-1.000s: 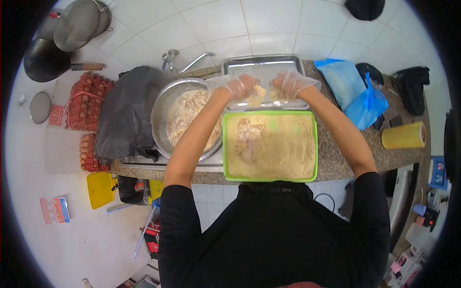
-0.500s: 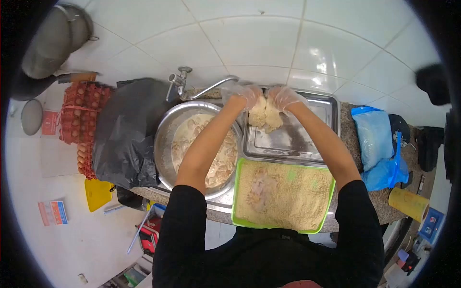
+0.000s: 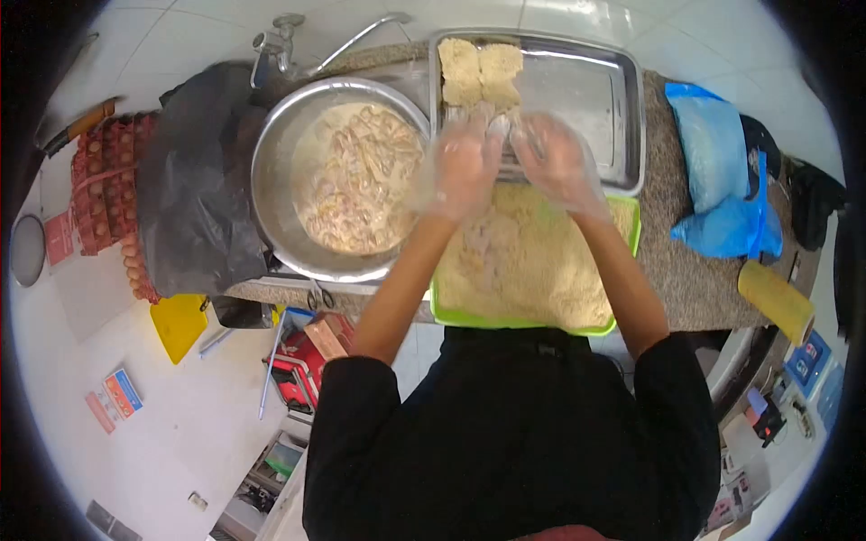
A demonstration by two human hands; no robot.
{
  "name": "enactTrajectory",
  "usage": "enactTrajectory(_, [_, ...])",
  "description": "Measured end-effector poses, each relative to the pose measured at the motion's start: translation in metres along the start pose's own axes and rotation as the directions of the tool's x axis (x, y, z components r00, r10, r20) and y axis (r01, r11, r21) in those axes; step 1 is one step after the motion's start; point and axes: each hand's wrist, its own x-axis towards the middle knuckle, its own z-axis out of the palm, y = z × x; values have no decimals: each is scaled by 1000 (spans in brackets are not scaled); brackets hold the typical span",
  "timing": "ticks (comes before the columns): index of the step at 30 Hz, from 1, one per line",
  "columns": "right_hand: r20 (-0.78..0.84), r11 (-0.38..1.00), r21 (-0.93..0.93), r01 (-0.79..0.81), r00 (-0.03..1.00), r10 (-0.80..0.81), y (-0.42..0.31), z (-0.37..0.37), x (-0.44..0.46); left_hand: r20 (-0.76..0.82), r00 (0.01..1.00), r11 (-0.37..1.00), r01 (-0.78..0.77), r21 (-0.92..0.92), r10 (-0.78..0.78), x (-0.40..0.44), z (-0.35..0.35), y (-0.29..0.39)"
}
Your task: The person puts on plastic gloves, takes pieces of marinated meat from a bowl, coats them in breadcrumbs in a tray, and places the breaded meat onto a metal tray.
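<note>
Both my hands wear clear plastic gloves and are slightly blurred. My left hand (image 3: 467, 167) hovers over the near left part of the metal tray (image 3: 577, 108), fingers stretched forward. Close beside it, my right hand (image 3: 555, 158) has loosely bent fingers; I see nothing held in either. Breaded pieces (image 3: 480, 74) lie flat in the tray's far left corner, just beyond my fingertips. Nearer my body, a green tray (image 3: 519, 323) holds breadcrumbs (image 3: 550, 270) with a pale, thinly crumbed piece (image 3: 478, 248) on the left side.
To the left stands a big steel bowl (image 3: 271, 212) of raw pieces in pale batter (image 3: 365, 176), below a tap (image 3: 284, 45). Further left are a black bag (image 3: 203, 189) and egg trays (image 3: 104, 185). Blue bags (image 3: 713, 153) and a yellow roll (image 3: 774, 300) are on the right.
My hands have drawn back toward my body from the metal tray's far left corner. The breaded pieces they were touching now lie flat there. The camera view has tilted.
</note>
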Motion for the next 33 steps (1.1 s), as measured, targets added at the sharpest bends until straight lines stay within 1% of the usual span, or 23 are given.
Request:
enactTrajectory(1, [124, 989, 68, -131, 985, 122, -2, -3, -29, 39, 998, 998, 47, -47, -45, -31, -11, 16])
enactTrajectory(2, [250, 957, 120, -263, 941, 227, -4, -5, -56, 77, 993, 991, 94, -90, -87, -59, -23, 30])
enactTrajectory(4, [272, 934, -150, -325, 894, 355, 11, 16, -107, 111, 990, 995, 81, 56, -87, -124, -14, 15])
enactTrajectory(5, [140, 954, -142, -263, 949, 283, 30, 44, -127, 78, 979, 976, 177, 126, -188, -149, -3, 6])
enactTrajectory(6, [4, 969, -142, -200, 979, 203, 52, 79, -146, 36, 958, 943, 272, 191, -284, -171, 10, -1])
enactTrajectory(7, [-130, 980, -151, -132, 985, 113, 62, 95, -156, -18, 926, 895, 370, 249, -378, -182, 17, -1])
enactTrajectory(8, [-45, 970, -52, -237, 971, 234, 47, 89, -152, 4, 926, 898, 366, 243, -378, -181, 18, 6])
enactTrajectory(9, [56, 937, 41, -347, 937, 345, 17, 80, -145, 29, 926, 902, 359, 242, -376, -175, 18, 10])
enactTrajectory(10, [170, 879, 121, -461, 882, 439, -1, 74, -143, 60, 924, 904, 353, 241, -377, -173, 17, 13])
enactTrajectory(13, [338, 814, 294, -501, 851, 402, 12, 94, -128, 279, 792, 839, 502, 210, -544, -154, 23, -5])
enactTrajectory(16, [308, 830, 294, -473, 869, 387, 8, 96, -131, 358, 828, 902, 395, 176, -432, -150, 24, -21])
enactTrajectory(18, [355, 814, 334, -474, 864, 358, 6, 81, -137, 523, 706, 832, 555, 12, -478, -144, 16, -23])
enactTrajectory(19, [383, 804, 353, -479, 858, 343, 5, 72, -141, 606, 634, 769, 637, -56, -480, -144, 12, -23])
enactTrajectory(20, [360, 802, 404, -441, 882, 303, 6, 68, -147, 619, 658, 718, 664, -208, -429, -149, 11, -22])
enactTrajectory(22, [303, 788, 498, -362, 924, 233, 9, 57, -155, 620, 715, 554, 674, -489, -323, -157, 12, -16])
enactTrajectory(23, [307, 781, 494, -383, 917, 255, 12, 51, -163, 576, 738, 530, 664, -528, -352, -165, 14, -11])
enactTrajectory(25, [313, 764, 487, -422, 902, 299, 3, 19, -177, 483, 775, 485, 632, -604, -409, -172, -5, 26])
enactTrajectory(28, [385, 814, 432, -389, 896, 223, -13, -40, -183, 493, 795, 560, 602, -569, -354, -169, -17, 58])
enactTrajectory(31, [268, 903, 234, -361, 916, 297, 9, -43, -166, 542, 795, 591, 583, -558, -272, -143, 5, 46])
enactTrajectory(33, [214, 969, 18, -248, 947, 238, 58, -21, -139, 583, 781, 647, 566, -512, -222, -116, 38, 17])
